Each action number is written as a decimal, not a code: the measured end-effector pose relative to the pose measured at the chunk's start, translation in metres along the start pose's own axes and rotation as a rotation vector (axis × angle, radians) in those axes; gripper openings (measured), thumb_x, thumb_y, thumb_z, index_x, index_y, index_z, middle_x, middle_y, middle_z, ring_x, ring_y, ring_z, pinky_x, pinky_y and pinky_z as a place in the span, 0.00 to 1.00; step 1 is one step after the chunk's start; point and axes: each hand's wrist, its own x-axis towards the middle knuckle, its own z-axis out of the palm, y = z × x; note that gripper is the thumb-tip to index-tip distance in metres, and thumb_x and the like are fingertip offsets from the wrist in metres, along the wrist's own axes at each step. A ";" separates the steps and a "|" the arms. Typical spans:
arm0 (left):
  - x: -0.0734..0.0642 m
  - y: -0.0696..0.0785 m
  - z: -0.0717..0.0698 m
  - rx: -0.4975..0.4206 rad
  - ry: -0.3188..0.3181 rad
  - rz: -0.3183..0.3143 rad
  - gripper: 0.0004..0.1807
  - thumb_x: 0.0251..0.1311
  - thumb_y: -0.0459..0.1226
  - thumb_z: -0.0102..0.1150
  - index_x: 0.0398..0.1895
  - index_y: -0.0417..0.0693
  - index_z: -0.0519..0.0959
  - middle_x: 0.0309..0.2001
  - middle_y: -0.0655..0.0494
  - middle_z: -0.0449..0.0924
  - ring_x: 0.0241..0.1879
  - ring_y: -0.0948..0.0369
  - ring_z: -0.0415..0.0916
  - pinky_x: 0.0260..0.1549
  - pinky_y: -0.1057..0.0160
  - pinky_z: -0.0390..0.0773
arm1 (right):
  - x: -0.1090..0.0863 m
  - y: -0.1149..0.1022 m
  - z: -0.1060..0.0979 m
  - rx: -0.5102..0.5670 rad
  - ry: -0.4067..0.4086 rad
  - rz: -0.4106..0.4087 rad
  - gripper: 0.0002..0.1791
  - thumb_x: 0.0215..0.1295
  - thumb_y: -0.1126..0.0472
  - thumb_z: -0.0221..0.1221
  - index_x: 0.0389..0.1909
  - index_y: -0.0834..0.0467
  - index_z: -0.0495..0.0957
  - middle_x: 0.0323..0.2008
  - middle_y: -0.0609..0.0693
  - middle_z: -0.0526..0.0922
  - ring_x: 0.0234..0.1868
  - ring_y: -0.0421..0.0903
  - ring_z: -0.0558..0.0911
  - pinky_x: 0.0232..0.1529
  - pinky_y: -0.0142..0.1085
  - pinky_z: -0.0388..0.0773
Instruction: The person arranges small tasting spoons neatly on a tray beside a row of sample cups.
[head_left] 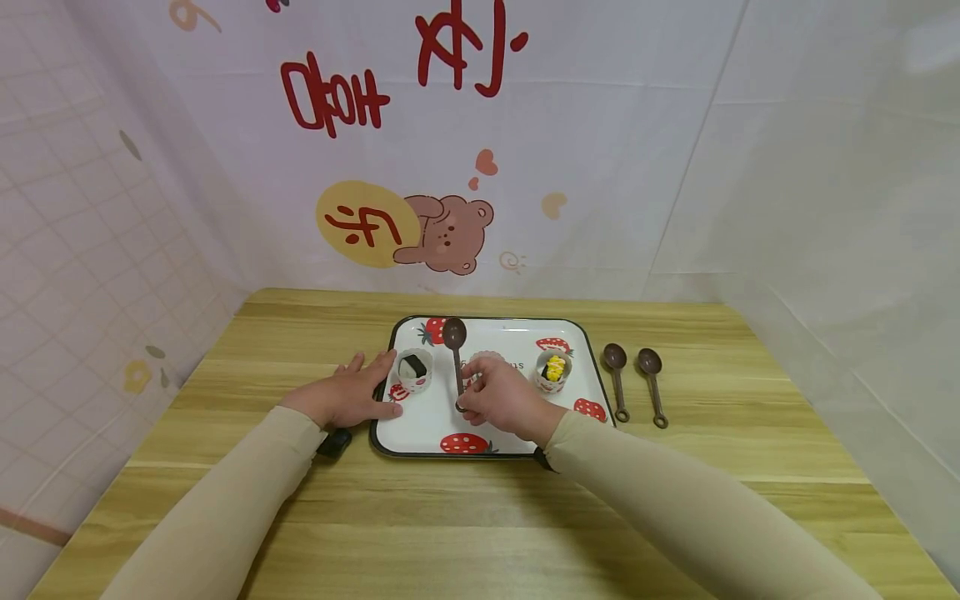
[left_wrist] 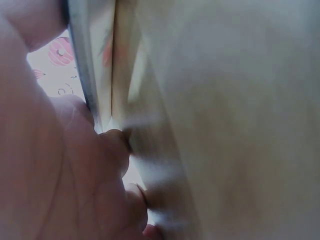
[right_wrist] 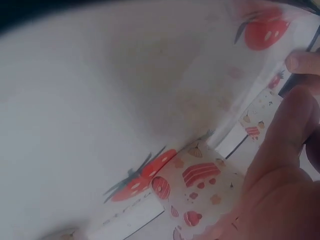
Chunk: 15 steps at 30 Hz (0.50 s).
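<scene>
My right hand [head_left: 504, 400] pinches the ring end of a brown spoon [head_left: 454, 335] above the tray, with the bowl pointing away. Under that hand, a patterned paper cup [right_wrist: 195, 180] is mostly hidden in the head view. My left hand [head_left: 347, 392] rests at the left rim of the white strawberry tray [head_left: 427, 429], thumb over the tray, fingers extended along the edge. Beside its fingertips stands a cup [head_left: 415, 380] with a black-and-white rice ball [head_left: 411, 367]. A third cup [head_left: 551, 385], on the right, holds a yellow-topped piece [head_left: 554, 367].
Two more brown spoons, a nearer one [head_left: 617, 367] and a farther one [head_left: 652, 375], lie right of the tray on the wooden table [head_left: 420, 533]. A printed white cloth [head_left: 600, 150] hangs behind the table.
</scene>
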 end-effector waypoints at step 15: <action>0.001 -0.001 0.001 0.007 0.001 -0.012 0.61 0.65 0.65 0.63 0.88 0.54 0.39 0.87 0.44 0.39 0.84 0.33 0.29 0.77 0.25 0.39 | 0.007 -0.002 0.008 0.081 -0.035 0.096 0.20 0.67 0.70 0.67 0.59 0.67 0.78 0.33 0.58 0.88 0.27 0.45 0.87 0.37 0.38 0.90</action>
